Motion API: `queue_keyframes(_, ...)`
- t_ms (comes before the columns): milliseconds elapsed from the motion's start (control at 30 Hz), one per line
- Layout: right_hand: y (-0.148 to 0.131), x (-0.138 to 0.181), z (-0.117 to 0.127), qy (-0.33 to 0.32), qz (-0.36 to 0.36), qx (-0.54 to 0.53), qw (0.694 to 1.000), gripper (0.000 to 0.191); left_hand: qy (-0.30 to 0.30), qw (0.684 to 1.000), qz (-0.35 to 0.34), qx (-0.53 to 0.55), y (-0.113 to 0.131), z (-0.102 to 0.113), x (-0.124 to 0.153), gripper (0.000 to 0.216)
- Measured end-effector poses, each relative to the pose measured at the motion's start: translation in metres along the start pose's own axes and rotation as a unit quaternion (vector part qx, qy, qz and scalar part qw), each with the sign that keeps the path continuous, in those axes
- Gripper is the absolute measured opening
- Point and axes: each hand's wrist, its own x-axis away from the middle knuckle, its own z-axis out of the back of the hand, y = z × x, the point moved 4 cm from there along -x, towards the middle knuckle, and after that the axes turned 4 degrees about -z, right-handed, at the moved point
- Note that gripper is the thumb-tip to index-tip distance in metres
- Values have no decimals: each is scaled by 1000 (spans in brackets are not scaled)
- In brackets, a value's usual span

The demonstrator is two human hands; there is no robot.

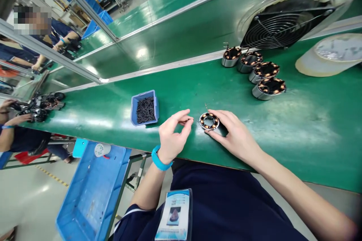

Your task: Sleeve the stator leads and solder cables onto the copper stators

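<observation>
My right hand [234,135] grips a motor stator [201,125], a metal ring with copper windings and a black core, between thumb and fingers on the green bench. A thin copper wire end stands up from its far edge. Just left of the ring, my left hand [174,133], with a blue band at the wrist, is closed in a pinch. Whatever lies between those fingertips is too small to make out. Farther left sits a blue bin [157,115] holding many short, thin black pieces [145,110].
Several more stators [268,89] stand in a row at the back right, beside a black fan [278,30] and a whitish round container [325,58]. Below the bench's left edge is a blue tray [93,184]. At far left, co-workers' hands [21,119] handle a pile of parts [42,105].
</observation>
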Motion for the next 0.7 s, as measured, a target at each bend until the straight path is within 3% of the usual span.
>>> queue_keyframes(267,0,-1,0,3,-1,2,1000,50,37,999,-3,-2,-5,3,2,32)
queue_keyframes(700,1,1,-1,13,10,4,1000,48,-15,999,-38,-27,-12,-22,14,33)
